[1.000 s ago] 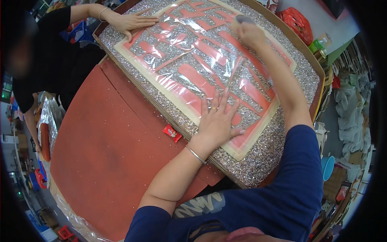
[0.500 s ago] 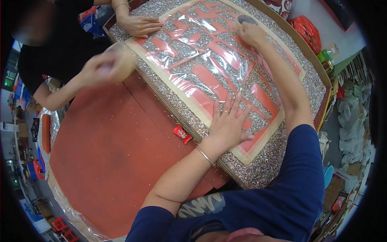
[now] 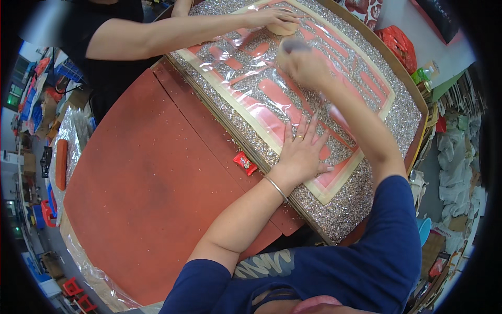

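Observation:
My left hand (image 3: pixel 300 157) lies flat with spread fingers on a clear plastic sheet stencil (image 3: pixel 274 91) with pink-red shapes and a tan border. Beneath the sheet is a bed of glittery granules (image 3: pixel 348 217). My right hand (image 3: pixel 308 68), smeared by motion, is closed around a round tan roll of tape (image 3: pixel 295 47) with a dark centre, over the sheet's far middle. Just beyond it, a co-worker's hand (image 3: pixel 266 18) rests on another round tan roll (image 3: pixel 282 29). Their other hand is mostly hidden behind their arm.
A raised wooden rim (image 3: pixel 415 102) edges the granule bed. A red-brown board (image 3: pixel 141 183) with scattered granules lies to the left, a small red packet (image 3: pixel 244 163) at its edge. At the right are a red plastic bag (image 3: pixel 396 47) and stacked sheets (image 3: pixel 454 97).
My right hand has moved left and nearer with the roll. The co-worker's arm has swung across the sheet, bringing their roll onto its far part. My left hand stays spread on the sheet.

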Available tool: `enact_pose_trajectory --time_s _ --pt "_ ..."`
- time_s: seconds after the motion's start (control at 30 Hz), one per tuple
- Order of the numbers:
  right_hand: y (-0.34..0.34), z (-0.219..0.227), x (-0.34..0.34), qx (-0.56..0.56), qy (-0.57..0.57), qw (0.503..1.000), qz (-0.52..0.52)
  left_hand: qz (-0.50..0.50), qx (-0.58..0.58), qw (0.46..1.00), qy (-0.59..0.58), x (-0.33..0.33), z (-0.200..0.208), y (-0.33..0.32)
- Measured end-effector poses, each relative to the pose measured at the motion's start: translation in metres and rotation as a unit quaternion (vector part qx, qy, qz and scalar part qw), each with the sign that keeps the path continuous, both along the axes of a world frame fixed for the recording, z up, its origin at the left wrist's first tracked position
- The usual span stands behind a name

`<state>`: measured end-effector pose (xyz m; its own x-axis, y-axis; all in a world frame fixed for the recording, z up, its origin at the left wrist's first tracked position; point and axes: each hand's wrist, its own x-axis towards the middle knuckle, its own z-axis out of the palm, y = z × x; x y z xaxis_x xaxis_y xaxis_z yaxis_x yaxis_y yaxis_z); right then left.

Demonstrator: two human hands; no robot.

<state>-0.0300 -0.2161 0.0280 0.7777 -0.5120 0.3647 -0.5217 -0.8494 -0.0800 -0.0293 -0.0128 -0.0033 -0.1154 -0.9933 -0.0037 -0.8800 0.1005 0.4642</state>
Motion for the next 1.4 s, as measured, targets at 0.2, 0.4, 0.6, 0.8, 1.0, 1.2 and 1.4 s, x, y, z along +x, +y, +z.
enact_pose_trajectory --time_s 0.2,0.4,0.6,0.8,1.0,1.2,1.4 --pt "0.026 0.011 0.003 -0.017 -0.041 0.996 -0.076 -0.006 0.024 1.000 -0.015 0.000 0.003 0.001" --pt "0.038 -0.025 0.035 -0.026 0.000 0.994 0.106 -0.020 0.053 0.998 0.001 0.002 0.004 0.000" --pt "0.048 -0.043 0.051 -0.029 -0.005 0.990 0.141 -0.032 0.091 0.995 -0.007 0.003 0.001 0.001" --pt "0.059 -0.039 0.066 -0.005 0.026 0.983 0.181 -0.037 0.074 0.996 0.013 0.006 0.002 -0.001" --pt "0.063 -0.014 0.057 0.032 0.043 0.968 0.246 -0.037 0.058 0.998 -0.005 0.007 0.007 0.000" --pt "0.058 0.001 0.016 -0.023 0.110 0.992 0.060 -0.012 0.038 0.999 -0.010 0.003 0.004 0.002" --pt "0.053 0.014 0.000 -0.037 0.074 0.997 0.000 -0.018 0.043 0.999 -0.003 0.004 0.003 0.001"
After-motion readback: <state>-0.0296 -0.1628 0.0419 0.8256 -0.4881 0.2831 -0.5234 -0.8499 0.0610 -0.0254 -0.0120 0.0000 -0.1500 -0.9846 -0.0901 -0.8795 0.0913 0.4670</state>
